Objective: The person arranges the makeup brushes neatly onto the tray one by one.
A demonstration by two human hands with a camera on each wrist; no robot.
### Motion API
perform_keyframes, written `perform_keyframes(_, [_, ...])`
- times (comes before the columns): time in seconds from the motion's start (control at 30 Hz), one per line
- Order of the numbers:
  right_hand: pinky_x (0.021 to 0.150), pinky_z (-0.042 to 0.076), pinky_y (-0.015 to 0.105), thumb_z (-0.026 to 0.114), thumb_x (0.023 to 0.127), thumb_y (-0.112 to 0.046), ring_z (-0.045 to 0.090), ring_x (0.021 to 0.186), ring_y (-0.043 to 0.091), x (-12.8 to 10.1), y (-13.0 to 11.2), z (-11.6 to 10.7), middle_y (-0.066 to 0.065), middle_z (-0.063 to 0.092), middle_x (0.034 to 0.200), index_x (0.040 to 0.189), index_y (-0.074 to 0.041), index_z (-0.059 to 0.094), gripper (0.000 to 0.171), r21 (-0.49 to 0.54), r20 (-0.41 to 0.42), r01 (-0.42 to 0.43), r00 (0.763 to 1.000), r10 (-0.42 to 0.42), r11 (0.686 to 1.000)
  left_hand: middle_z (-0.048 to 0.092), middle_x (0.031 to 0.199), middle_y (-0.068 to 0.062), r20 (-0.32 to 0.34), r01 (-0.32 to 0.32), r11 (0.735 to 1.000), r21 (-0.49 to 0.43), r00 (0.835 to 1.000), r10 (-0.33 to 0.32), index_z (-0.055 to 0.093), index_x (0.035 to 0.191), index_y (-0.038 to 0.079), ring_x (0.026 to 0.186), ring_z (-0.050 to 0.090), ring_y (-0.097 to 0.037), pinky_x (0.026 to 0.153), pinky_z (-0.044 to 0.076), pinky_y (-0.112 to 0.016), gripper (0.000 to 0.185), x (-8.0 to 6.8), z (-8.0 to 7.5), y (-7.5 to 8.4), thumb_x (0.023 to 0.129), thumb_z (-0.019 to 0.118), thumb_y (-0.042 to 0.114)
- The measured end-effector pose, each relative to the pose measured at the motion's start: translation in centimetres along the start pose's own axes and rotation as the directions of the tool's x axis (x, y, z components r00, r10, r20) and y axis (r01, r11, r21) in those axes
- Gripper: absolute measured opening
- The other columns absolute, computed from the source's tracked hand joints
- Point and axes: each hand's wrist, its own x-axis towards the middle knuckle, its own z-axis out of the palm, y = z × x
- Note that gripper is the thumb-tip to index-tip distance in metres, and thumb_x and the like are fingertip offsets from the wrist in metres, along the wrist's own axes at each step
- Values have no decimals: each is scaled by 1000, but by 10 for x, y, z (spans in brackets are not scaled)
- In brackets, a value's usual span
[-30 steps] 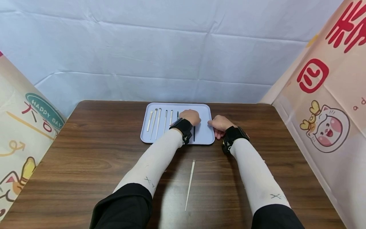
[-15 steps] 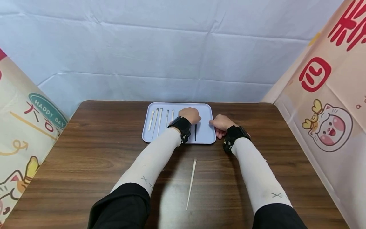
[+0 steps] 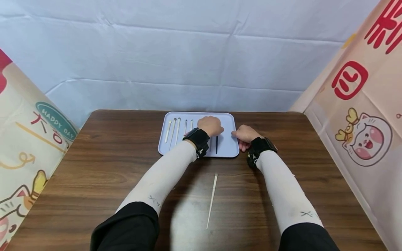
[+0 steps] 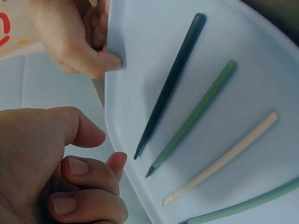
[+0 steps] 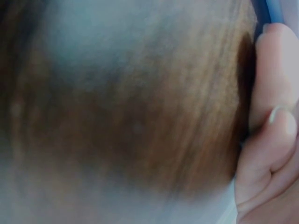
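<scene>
A pale blue tray (image 3: 226, 144) lies at the far middle of the brown table (image 3: 110, 157). Several thin sticks lie on it side by side, among them a dark one (image 4: 170, 84), a green one (image 4: 194, 116) and a cream one (image 4: 224, 158). My left hand (image 3: 211, 125) hovers over the tray's right part, just past the dark stick (image 3: 216, 145), with its fingers (image 4: 84, 186) curled and nothing in them. My right hand (image 3: 243, 134) holds the tray's right edge, its thumb (image 4: 105, 60) pressed on the rim (image 5: 268, 11).
A long white stick (image 3: 211, 200) lies loose on the table, nearer to me, between my forearms. Printed panels stand at the left (image 3: 28, 139) and right (image 3: 361, 132), and a white cloth (image 3: 188, 52) hangs behind.
Only the head view has drifted slightly. Both hands, the tray and the sticks keep their places.
</scene>
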Motion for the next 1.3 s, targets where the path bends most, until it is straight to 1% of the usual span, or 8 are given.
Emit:
perform_keyframes(0.13, [42, 47, 27, 41, 99, -29, 60, 41, 13, 1, 1, 0, 5, 60, 49, 59, -3, 64, 53, 3, 2, -3, 1000, 3, 1000, 70, 91, -2, -3, -15, 1000, 22, 1000, 15, 74, 92, 17, 76, 61, -17, 71, 52, -34, 33, -6, -1, 0, 103, 55, 42])
perform_keyframes(0.27, [42, 46, 26, 41, 99, -28, 59, 40, 13, 2, 2, 0, 4, 60, 49, 59, -3, 63, 53, 7, 2, -2, 1000, 2, 1000, 70, 93, -2, -9, -27, 998, 54, 1000, 28, 74, 99, 16, 76, 62, -17, 70, 53, -35, 32, -13, -2, -1, 103, 56, 42])
perform_keyframes(0.33, [42, 46, 26, 41, 99, -29, 59, 40, 13, 2, 2, 0, 4, 60, 49, 59, -4, 63, 52, 11, 6, -4, 1000, 4, 1000, 70, 93, -3, -9, -35, 997, 65, 999, 36, 75, 100, 15, 75, 61, -18, 69, 53, -35, 32, -17, -2, -1, 103, 56, 41])
perform_keyframes(0.4, [42, 46, 26, 41, 100, -29, 60, 40, 13, 2, 2, 0, 4, 60, 49, 59, -4, 62, 53, 12, 12, -4, 1000, 4, 1000, 69, 91, -4, -10, -45, 996, 73, 999, 45, 75, 97, 14, 72, 60, -18, 67, 52, -35, 33, -20, -3, -2, 103, 55, 41])
perform_keyframes(0.63, [43, 46, 26, 42, 99, -29, 60, 41, 13, 0, 0, -1, 4, 60, 49, 59, -4, 63, 52, 8, 12, -9, 1000, 9, 1000, 64, 79, -2, -13, -78, 992, 100, 997, 80, 71, 80, 15, 64, 55, -16, 62, 48, -33, 39, -34, -3, -3, 104, 55, 41])
perform_keyframes(0.9, [43, 46, 26, 43, 100, -30, 59, 41, 13, -2, 0, -1, 4, 60, 49, 60, -4, 63, 52, 5, 8, -9, 1000, 9, 1000, 64, 75, -1, -22, -114, 986, 119, 993, 117, 63, 68, 17, 61, 57, -16, 54, 50, -34, 41, -53, 2, -5, 102, 58, 40])
perform_keyframes(1.13, [43, 48, 28, 42, 100, -30, 61, 41, 15, 0, 1, -1, 5, 60, 50, 60, -3, 64, 53, 7, 14, -7, 1000, 6, 1000, 60, 70, 0, -30, -151, 978, 142, 987, 156, 61, 67, 16, 61, 55, -16, 51, 48, -33, 40, -72, 8, -6, 100, 60, 38])
perform_keyframes(1.3, [44, 48, 28, 42, 99, -30, 61, 42, 15, 1, 1, 0, 5, 60, 49, 59, -3, 64, 53, 17, 18, -1, 1000, 1, 1000, 57, 66, 0, -45, -187, 970, 153, 980, 196, 59, 65, 15, 56, 53, -14, 47, 47, -32, 40, -87, 12, -7, 99, 61, 36])
